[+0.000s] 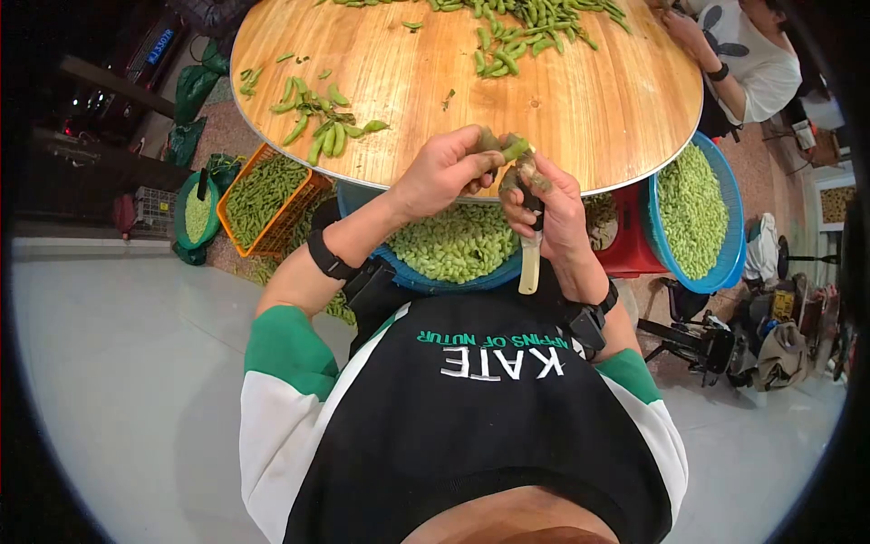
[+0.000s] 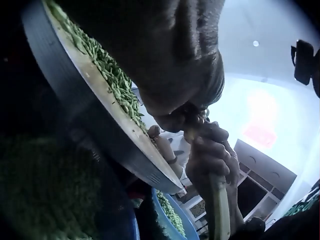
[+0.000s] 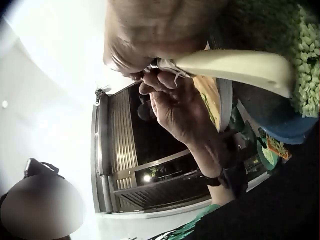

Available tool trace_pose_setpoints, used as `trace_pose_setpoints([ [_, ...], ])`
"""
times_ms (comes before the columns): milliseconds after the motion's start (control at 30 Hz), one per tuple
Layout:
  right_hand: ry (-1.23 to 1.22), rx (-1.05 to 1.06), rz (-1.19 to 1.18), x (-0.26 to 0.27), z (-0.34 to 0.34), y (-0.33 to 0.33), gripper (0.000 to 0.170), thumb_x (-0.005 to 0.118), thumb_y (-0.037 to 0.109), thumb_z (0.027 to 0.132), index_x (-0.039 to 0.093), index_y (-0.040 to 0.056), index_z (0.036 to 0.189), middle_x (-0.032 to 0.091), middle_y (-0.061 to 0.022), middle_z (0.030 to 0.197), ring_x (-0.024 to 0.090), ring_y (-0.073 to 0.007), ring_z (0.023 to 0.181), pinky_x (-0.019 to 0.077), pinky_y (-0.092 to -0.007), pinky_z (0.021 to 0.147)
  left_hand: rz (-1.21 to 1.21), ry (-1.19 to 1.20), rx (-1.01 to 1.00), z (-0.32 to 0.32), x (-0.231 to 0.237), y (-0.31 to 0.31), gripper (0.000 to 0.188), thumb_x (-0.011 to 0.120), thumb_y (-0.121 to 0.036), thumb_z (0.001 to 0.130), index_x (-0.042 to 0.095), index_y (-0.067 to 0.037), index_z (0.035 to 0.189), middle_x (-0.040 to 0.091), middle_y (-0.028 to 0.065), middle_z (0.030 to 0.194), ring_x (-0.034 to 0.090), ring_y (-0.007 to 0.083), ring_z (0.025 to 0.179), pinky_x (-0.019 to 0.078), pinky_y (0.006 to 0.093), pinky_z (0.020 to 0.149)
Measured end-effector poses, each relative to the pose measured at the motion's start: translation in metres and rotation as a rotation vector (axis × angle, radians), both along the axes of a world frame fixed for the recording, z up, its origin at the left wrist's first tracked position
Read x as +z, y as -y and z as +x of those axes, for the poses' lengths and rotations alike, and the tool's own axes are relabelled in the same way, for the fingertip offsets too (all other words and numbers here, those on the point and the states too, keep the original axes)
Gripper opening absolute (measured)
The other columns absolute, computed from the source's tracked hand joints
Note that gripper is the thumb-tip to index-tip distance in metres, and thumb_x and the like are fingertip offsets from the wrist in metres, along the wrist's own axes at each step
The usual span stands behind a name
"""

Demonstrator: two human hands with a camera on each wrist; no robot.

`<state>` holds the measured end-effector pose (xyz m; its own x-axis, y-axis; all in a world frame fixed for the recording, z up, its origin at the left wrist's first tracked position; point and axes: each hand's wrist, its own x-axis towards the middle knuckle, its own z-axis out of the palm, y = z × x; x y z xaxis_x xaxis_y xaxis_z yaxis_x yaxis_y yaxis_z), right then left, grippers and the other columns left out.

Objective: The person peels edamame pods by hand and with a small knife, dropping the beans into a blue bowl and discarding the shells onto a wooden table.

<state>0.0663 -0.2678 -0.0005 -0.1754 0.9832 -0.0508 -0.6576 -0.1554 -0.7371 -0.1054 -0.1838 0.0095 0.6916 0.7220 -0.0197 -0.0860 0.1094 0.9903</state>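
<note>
In the head view the left hand (image 1: 444, 168) pinches a green pod (image 1: 516, 150) at the table's near edge. Close beside it, the right hand (image 1: 553, 204) has its fingers curled round a tool with a pale handle (image 1: 529, 265), which points down toward the body. The fingertips of both hands meet at the pod's end. The left wrist view shows the right hand (image 2: 212, 160) with the pale handle (image 2: 220, 205) below it. In the right wrist view the handle (image 3: 235, 67) sticks out from the right hand (image 3: 160, 30), and the left hand (image 3: 175, 107) is just below.
Pods (image 1: 328, 136) lie on the round wooden table (image 1: 390, 72), with a bigger pile (image 1: 535, 27) at its far side. Below the hands is a blue basket of shelled beans (image 1: 453, 245). An orange crate (image 1: 220, 210) stands left, another blue basket (image 1: 736, 227) right. A person (image 1: 748, 54) sits at right.
</note>
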Motion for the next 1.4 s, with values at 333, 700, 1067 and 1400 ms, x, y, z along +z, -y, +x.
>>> trace_pose_setpoints([
  [333, -0.438, 0.185, -0.116, -0.016, 0.007, -0.002, 0.028, 0.051, 0.020, 0.095, 0.048, 0.0068, 0.120, 0.046, -0.0029, 0.074, 0.036, -0.0053, 0.047, 0.0303, -0.0169, 0.036, -0.595, 0.311, -0.253, 0.003, -0.014, -0.005, 0.013, 0.054, -0.014, 0.095, 0.058, -0.003, 0.100, 0.051, 0.0003, 0.068, 0.046, 0.0073, 0.053, 0.0353, 0.0210, 0.043],
  [700, -0.435, 0.090, -0.194, -0.017, 0.000, -0.005, 0.038, 0.050, 0.019, 0.095, 0.044, 0.0093, 0.131, 0.049, -0.0042, 0.081, 0.041, -0.0070, 0.053, 0.0342, -0.0177, 0.040, 1.065, -0.258, 0.253, 0.008, -0.005, 0.010, 0.005, 0.057, 0.000, 0.085, 0.055, 0.002, 0.088, 0.057, 0.0151, 0.075, 0.060, 0.0290, 0.066, 0.0476, 0.0359, 0.059],
  [1067, 0.471, -0.291, 0.102, -0.016, -0.012, 0.003, 0.032, 0.050, 0.010, 0.096, 0.050, 0.0028, 0.127, 0.058, -0.0038, 0.082, 0.047, -0.0058, 0.055, 0.0364, -0.0175, 0.044, 0.607, -0.263, 0.294, 0.012, -0.009, 0.023, 0.011, 0.054, -0.004, 0.086, 0.059, 0.004, 0.092, 0.060, 0.0157, 0.073, 0.061, 0.0215, 0.065, 0.0460, 0.0331, 0.057],
  [1400, 1.352, -0.701, 0.763, -0.014, -0.009, -0.007, 0.035, 0.063, -0.002, 0.074, 0.055, -0.0025, 0.108, 0.056, -0.0193, 0.091, 0.060, -0.0338, 0.076, 0.0495, -0.0362, 0.063, 0.827, -0.347, 0.304, 0.007, -0.005, 0.045, 0.007, 0.055, -0.002, 0.079, 0.050, 0.002, 0.081, 0.055, 0.0229, 0.072, 0.056, 0.0428, 0.067, 0.0446, 0.0462, 0.057],
])
